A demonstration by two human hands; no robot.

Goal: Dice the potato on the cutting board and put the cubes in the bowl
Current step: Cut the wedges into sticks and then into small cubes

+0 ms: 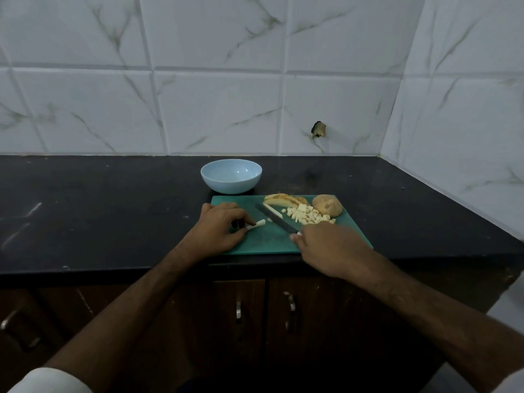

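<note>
Head view gives me the whole working area: a green cutting board [263, 242] at the counter's front edge, with a pale blue bowl [231, 176] standing just behind its far left corner and, as far as I can see, holding nothing yet. My left hand [219, 229] is curled over the board's left end and pinches a thin potato stick [256, 224] by its near end, the free end pointing toward the blade. My right hand [330, 246] is wrapped around the handle of the knife [276, 221], which is mostly hidden under my fingers; the blade angles away to the upper left, just right of the stick and, as far as I can tell, apart from it. Behind the blade lie a heap of cubes [307, 216], a few unpeeled slices [283, 200] along the far edge and an uncut potato half [327, 205] at the far right. I judge the stick light, stiff but brittle, and wet with starch, so it will likely skid under the edge unless I pin it flat to the board well back from the cut. The cubes are small and slick; scooping them together should work better than picking each one.
</note>
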